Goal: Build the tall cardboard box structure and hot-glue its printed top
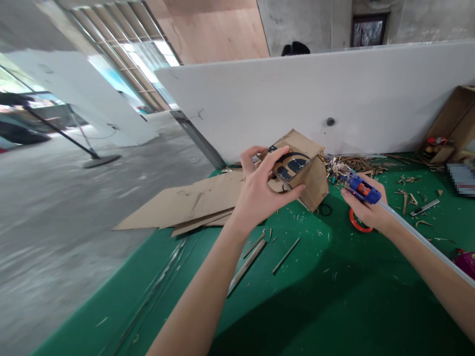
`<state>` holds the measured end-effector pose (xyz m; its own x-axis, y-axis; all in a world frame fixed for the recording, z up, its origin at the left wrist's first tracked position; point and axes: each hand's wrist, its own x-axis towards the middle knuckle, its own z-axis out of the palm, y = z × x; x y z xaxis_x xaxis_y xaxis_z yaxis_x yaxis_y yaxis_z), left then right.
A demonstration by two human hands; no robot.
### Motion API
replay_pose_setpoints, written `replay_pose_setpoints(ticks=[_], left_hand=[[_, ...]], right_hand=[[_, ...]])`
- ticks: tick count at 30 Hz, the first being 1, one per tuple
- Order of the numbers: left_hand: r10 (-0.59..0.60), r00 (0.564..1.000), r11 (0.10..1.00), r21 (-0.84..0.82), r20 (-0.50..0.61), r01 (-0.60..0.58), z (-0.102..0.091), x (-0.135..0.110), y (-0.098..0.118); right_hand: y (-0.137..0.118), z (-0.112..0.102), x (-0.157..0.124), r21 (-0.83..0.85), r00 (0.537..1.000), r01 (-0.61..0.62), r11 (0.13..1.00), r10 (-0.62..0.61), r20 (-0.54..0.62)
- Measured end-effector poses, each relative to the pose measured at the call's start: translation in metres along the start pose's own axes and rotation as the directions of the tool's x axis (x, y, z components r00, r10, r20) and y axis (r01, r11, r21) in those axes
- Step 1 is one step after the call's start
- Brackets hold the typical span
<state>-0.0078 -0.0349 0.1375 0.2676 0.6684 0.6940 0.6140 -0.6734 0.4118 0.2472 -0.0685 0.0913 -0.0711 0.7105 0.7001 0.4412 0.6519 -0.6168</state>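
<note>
My left hand (260, 185) grips a small cardboard box (313, 185), fingers over its printed top and thumb along the near edge. The box is tilted and held above the green table. In my right hand (367, 210) is a blue glue gun (365, 190) with orange parts, pointing left toward the box. A long pale glue stick (419, 232) trails from its back along my forearm. The gun's nozzle is hard to make out against a tangle of small coloured bits (337, 170). Whether it touches the box I cannot tell.
Flat cardboard sheets (200, 198) lie at left. An orange tape ring (358, 225) sits below my right hand, a utility knife (425, 207) farther right. Cardboard scraps (363, 165) line the white partition (267, 104). An open cardboard box (451, 123) stands at far right.
</note>
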Motion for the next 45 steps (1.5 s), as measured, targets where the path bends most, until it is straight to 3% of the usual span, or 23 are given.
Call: replay_pose_setpoints(ticks=[5, 8, 11, 14, 20, 26, 34, 39, 45], left_hand=[[0.004, 1.000, 1.000, 0.003, -0.004, -0.004, -0.001, 0.000, -0.001], [0.014, 1.000, 1.000, 0.004, 0.001, -0.014, -0.002, 0.000, -0.001], [0.024, 1.000, 0.999, -0.032, -0.002, -0.025, -0.004, 0.001, -0.002], [0.067, 0.998, 0.993, -0.095, 0.003, -0.066, -0.013, 0.003, -0.003], [0.090, 0.980, 0.969, -0.241, 0.180, -0.045, -0.038, 0.006, 0.003], [0.090, 0.938, 0.942, -0.333, 0.336, 0.029, -0.037, 0.001, 0.021], [0.073, 0.917, 0.909, -0.403, 0.393, 0.100, -0.030, -0.001, 0.037], [0.098, 0.927, 0.908, -0.413, 0.362, 0.065, -0.024, -0.003, 0.036], [0.114, 0.951, 0.908, -0.419, 0.286, 0.018, -0.015, -0.004, 0.032]], right_hand=[[0.001, 0.001, -0.002, 0.007, 1.000, -0.007, 1.000, 0.007, 0.004], [0.006, 0.004, -0.002, 0.050, 0.993, -0.096, 0.994, 0.099, -0.065], [0.009, 0.006, 0.002, 0.193, 0.955, -0.225, 0.955, 0.255, -0.149], [0.003, 0.005, 0.010, 0.368, 0.930, -0.248, 0.896, 0.326, -0.169], [-0.026, -0.003, 0.021, 0.631, 0.882, -0.312, 0.710, 0.463, -0.085], [-0.048, -0.004, 0.019, 0.707, 0.835, -0.409, 0.577, 0.548, 0.036], [-0.054, -0.010, 0.023, 0.691, 0.790, -0.458, 0.559, 0.613, 0.028], [-0.052, -0.011, 0.025, 0.662, 0.806, -0.416, 0.624, 0.589, -0.048], [-0.050, -0.013, 0.025, 0.634, 0.815, -0.420, 0.650, 0.577, -0.051]])
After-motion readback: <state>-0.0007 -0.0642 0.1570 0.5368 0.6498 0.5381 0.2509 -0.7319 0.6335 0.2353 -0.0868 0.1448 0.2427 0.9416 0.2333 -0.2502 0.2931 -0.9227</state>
